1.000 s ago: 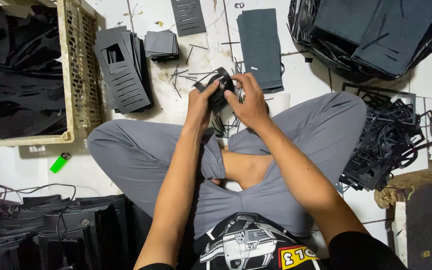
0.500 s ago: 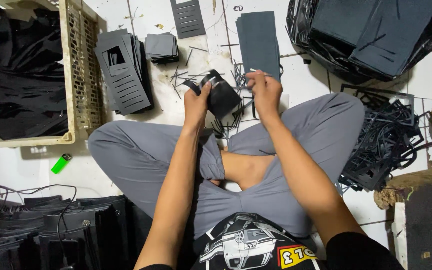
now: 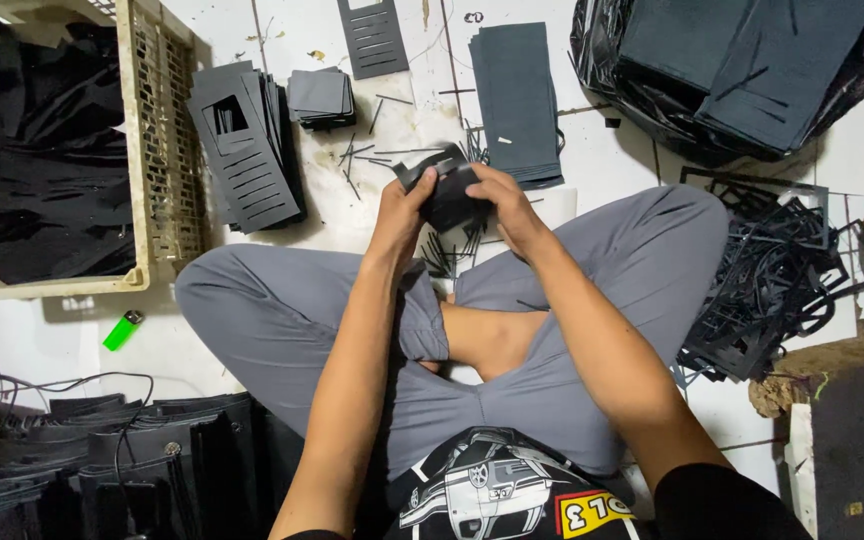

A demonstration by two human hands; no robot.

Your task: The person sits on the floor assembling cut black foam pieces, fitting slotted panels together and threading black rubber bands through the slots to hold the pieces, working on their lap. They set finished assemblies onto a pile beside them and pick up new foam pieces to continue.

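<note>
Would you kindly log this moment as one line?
left hand: holds black piece | right hand: holds same piece | near: slotted sheets, crate, lighter

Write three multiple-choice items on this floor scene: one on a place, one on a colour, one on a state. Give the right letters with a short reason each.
1. Where does the lighter lie?
A. on the floor beside the person's left knee
B. inside the crate
C. on the stack of slotted sheets

2. What colour is the lighter?
A. red
B. bright green
C. white

3. How is the small black piece held?
A. by the left hand alone
B. it lies free on the floor
C. between both hands

Answers:
1 A, since it rests on the white floor just below the crate, next to the grey trouser knee.
2 B, since its body is vivid green against the floor.
3 C, since the left hand and the right hand both grip the piece, in front of the crossed legs.
</note>
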